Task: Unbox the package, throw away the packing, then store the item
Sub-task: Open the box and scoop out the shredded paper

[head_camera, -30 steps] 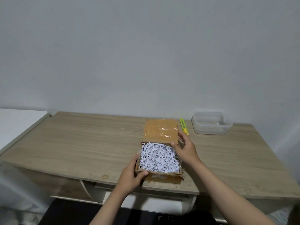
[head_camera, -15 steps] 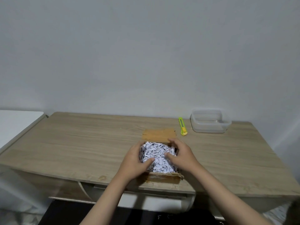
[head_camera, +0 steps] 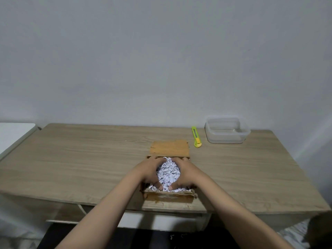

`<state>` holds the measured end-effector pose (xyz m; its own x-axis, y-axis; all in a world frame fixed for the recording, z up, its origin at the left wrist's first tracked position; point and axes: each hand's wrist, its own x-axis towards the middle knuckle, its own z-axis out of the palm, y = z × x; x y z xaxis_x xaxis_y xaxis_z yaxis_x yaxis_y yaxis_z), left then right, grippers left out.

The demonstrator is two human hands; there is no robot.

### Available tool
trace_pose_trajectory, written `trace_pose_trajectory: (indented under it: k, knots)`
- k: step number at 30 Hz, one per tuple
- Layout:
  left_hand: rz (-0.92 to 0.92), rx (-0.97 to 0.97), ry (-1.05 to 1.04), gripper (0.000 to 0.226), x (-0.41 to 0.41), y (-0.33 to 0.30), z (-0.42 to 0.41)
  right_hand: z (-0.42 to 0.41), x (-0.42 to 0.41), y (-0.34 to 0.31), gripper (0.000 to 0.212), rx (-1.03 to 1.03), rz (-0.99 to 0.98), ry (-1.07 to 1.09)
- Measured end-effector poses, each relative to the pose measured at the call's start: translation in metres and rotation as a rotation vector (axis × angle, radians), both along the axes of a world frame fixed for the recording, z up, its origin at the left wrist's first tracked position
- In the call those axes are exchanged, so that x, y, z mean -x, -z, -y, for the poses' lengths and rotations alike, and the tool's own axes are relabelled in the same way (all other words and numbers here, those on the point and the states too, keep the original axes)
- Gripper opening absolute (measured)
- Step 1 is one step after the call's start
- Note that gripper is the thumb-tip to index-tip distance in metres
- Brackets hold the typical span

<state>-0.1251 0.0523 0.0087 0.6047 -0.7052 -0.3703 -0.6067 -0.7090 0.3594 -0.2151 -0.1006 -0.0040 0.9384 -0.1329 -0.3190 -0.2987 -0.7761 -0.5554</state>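
An open cardboard box [head_camera: 168,197] sits at the near edge of the wooden desk [head_camera: 86,159], its lid flap [head_camera: 169,148] folded flat away from me. White shredded paper packing [head_camera: 168,172] fills the box. My left hand [head_camera: 149,172] and my right hand [head_camera: 186,174] are both sunk into the box, cupped around a mound of the shredded paper from either side. Whatever item lies under the packing is hidden.
A yellow-green utility knife [head_camera: 196,136] lies on the desk beyond the box to the right. A clear plastic container [head_camera: 226,129] stands at the back right. A white surface [head_camera: 14,133] adjoins the desk on the left.
The lid flap has dropped flat onto the desk. Both hands left the box edges, pushed into the shredded paper and gathered it into a mound between them.
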Motion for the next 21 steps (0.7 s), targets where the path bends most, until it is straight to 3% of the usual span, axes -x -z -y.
trace_pose_trajectory:
  k: [12, 21]
  knots:
    - [0.081, -0.106, 0.107, 0.103, -0.005, 0.005, 0.002, 0.008, -0.002, 0.003, 0.102, 0.039, -0.013, -0.126]
    - [0.157, -0.090, 0.182, 0.073, -0.005, 0.008, 0.000, 0.006, 0.002, 0.013, 0.094, 0.125, 0.116, -0.158]
